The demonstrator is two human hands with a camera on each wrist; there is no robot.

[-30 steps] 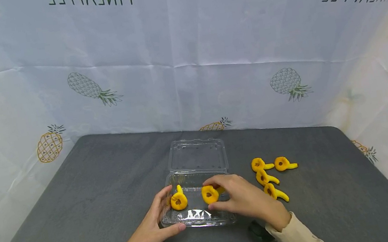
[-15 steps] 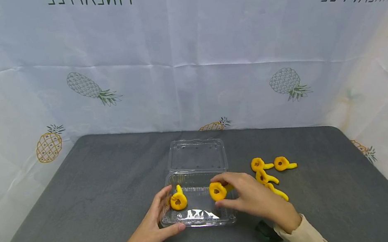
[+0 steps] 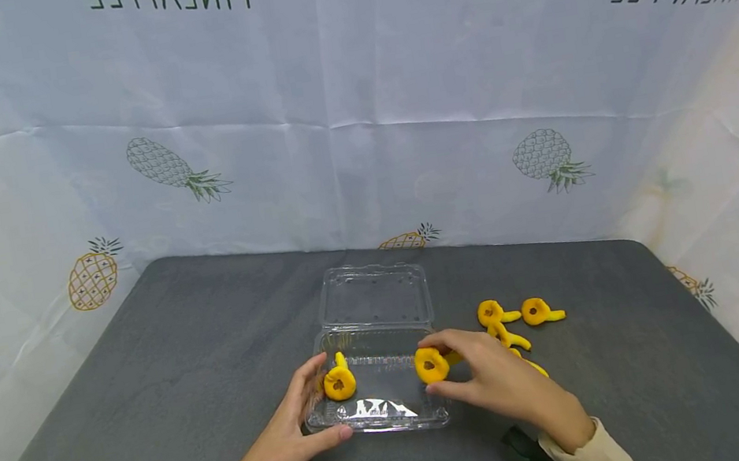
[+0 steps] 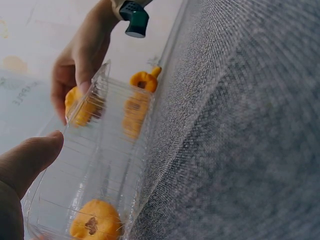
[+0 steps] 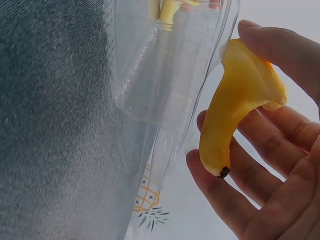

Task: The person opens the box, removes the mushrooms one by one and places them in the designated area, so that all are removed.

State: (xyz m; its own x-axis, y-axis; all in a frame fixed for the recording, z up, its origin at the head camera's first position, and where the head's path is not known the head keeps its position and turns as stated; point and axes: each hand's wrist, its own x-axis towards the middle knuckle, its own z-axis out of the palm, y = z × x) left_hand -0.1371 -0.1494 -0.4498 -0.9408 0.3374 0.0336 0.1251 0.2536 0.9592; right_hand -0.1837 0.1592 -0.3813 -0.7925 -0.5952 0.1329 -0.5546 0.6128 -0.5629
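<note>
A clear plastic clamshell box (image 3: 393, 386) lies on the table with its lid (image 3: 375, 297) folded back. My left hand (image 3: 295, 429) holds the box at its near left corner, fingers along the side and thumb at the front rim. Inside, by those fingers, sits a yellow chanterelle mushroom (image 3: 339, 383), cap toward me. My right hand (image 3: 495, 379) pinches another yellow chanterelle (image 3: 430, 365) by its cap over the box's right end. In the right wrist view this held mushroom's (image 5: 227, 100) tapering stem has a dark tip and points toward the palm side.
Several more yellow chanterelles lie on the grey table (image 3: 214, 341) right of the box, one mushroom (image 3: 535, 311) farthest right and another mushroom (image 3: 489, 313) beside it. My right forearm partly covers the nearest. A white pineapple-print cloth (image 3: 347, 178) hangs behind the table.
My right hand has moved right with its mushroom, from the box's middle to its right end, covering more of the loose mushrooms. My left hand and the box stay in place.
</note>
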